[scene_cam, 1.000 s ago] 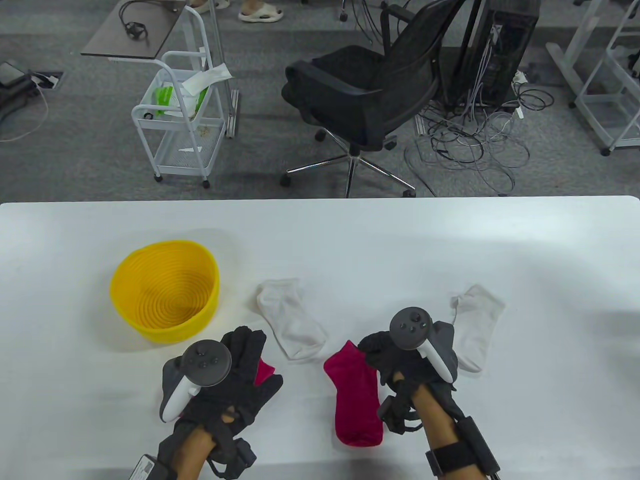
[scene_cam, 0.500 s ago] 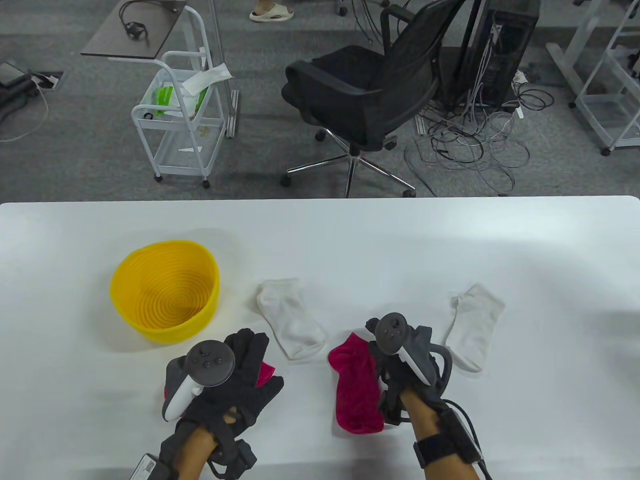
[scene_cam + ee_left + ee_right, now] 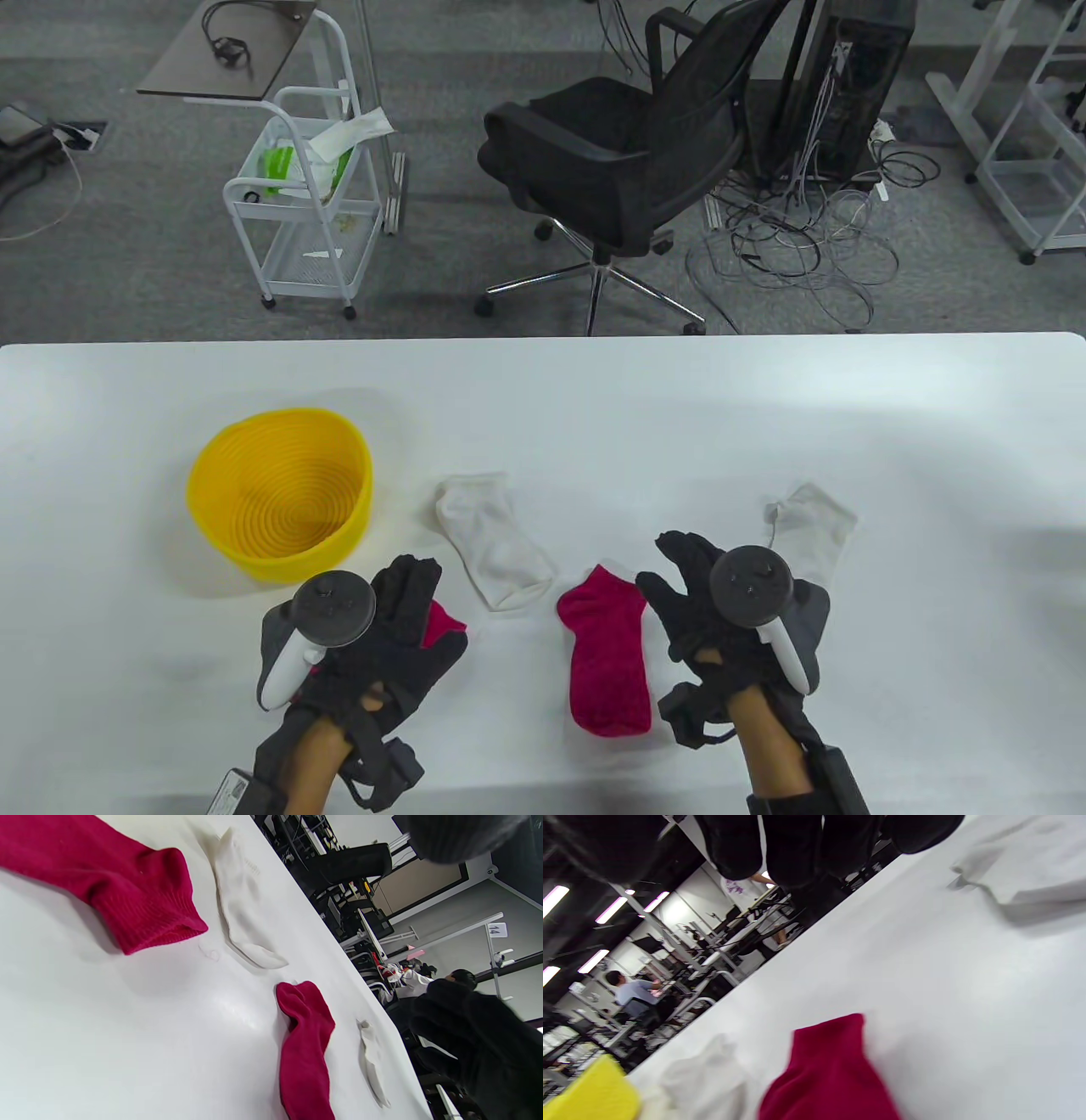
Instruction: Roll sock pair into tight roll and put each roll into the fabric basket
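Flat red sock point(image 3: 607, 658) on desk point(image 3: 543, 407), long axis near-to-far, just left of right hand point(image 3: 721, 607) whose grip is spread and empty; second red sock point(image 3: 441, 622) under flat-fingered left hand point(image 3: 382, 637), yellow basket point(image 3: 280, 492) beyond, empty; pairing reds looks next.

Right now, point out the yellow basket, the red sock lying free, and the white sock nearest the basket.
yellow basket point(image 3: 361, 501), table view, right side of its rim.
red sock point(image 3: 607, 658), table view, middle of its foot.
white sock point(image 3: 492, 543), table view, middle of its body.
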Demonstrator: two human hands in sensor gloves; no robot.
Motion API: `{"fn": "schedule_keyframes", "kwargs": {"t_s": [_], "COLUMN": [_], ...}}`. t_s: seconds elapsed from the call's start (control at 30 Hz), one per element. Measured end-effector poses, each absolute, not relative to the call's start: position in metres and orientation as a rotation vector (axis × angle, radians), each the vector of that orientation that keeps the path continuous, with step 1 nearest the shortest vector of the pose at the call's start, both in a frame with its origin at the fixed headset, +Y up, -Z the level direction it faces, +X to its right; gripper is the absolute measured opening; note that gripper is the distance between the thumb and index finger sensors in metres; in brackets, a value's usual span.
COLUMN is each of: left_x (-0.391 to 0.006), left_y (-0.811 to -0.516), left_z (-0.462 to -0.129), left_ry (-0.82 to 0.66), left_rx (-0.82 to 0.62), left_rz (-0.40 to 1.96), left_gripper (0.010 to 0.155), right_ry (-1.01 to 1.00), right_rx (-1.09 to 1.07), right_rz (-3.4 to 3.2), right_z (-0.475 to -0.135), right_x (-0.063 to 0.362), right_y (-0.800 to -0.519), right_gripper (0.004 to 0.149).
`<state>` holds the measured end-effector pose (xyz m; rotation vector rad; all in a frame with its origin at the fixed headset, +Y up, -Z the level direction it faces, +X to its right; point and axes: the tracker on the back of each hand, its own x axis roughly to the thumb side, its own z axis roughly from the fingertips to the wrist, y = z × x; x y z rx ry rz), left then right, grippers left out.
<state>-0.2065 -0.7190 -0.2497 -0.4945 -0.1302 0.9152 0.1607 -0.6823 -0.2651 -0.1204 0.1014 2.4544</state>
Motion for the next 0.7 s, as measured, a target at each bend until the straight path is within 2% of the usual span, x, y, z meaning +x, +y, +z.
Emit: {"fn": "schedule_keyframes", "kwargs": {"t_s": [0.1, 0.17, 0.27, 0.57, 0.7], "left_x": [-0.206, -0.206, -0.207, -0.213, -0.200], "left_y": [-0.720, -0.721, -0.724, -0.731, -0.728], "left_z": [-0.251, -0.251, -0.254, -0.268, -0.279], "left_ry": [-0.135, -0.131, -0.159, -0.083, -0.083], "left_rx": [-0.504, -0.496, -0.512, -0.396, -0.390], "left_rz": [0.921, 0.911, 0.933, 0.831, 0.667], "left_gripper": [0.083, 0.083, 0.078, 0.069, 0.058], "right_ry": [0.179, 0.264, 0.284, 0.371, 0.364], "right_rx": [-0.032, 0.016, 0.059, 0.059, 0.037], "right_rz": [2.358, 2.300, 2.331, 2.438, 2.431], "right_z": [-0.249, -0.240, -0.235, -0.239, -0.243], "right_x": [0.154, 0.148, 0.144, 0.140, 0.140], "right_y": [-0.676, -0.679, -0.691, -0.713, -0.714], "right_gripper": [0.078, 0.084, 0.088, 0.086, 0.084]}}
